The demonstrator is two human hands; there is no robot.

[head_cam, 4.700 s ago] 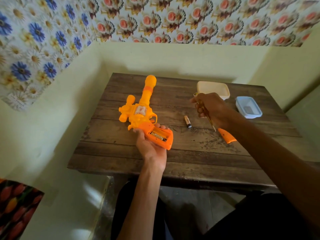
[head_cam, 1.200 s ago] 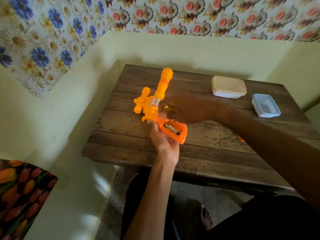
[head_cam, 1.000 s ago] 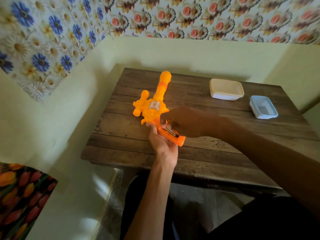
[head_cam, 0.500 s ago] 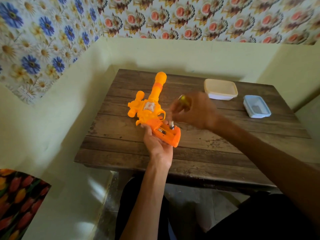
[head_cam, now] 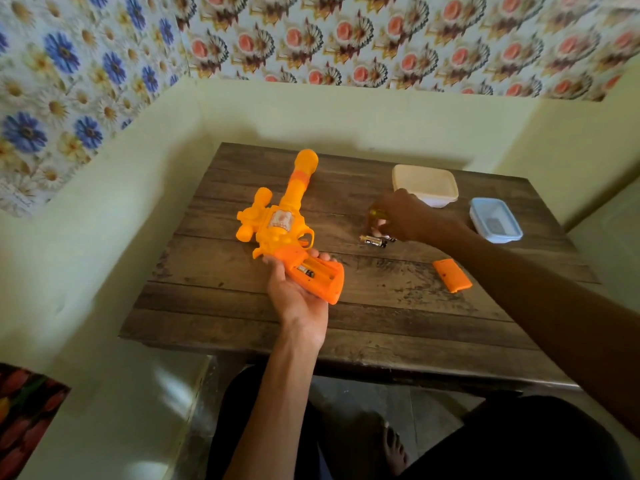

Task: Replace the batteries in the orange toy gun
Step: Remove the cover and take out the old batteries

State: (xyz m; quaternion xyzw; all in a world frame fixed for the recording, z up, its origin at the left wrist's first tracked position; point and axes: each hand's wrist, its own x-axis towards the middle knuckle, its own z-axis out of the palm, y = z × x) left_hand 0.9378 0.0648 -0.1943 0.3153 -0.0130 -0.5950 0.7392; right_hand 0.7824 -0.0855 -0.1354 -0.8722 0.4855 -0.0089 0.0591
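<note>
Left hand (head_cam: 300, 295) cradles orange toy gun (head_cam: 284, 226) at frame centre, grip compartment exposed, one battery (head_cam: 305, 271) inside. Right hand (head_cam: 403, 216), clutching a yellow-handled tool (head_cam: 375, 216), touches loose batteries (head_cam: 374, 241) on the surface (head_cam: 242, 306); cover (head_cam: 451, 275) lies lower right.

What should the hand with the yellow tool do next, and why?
Probably reach back to pry out the battery still in the toy gun's open grip, which the left hand holds. The right hand is over the loose batteries on the table.

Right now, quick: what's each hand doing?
Left hand: closed around the toy gun grip, compartment open.
Right hand: closed on a yellow-handled tool, down at the loose batteries.
</note>
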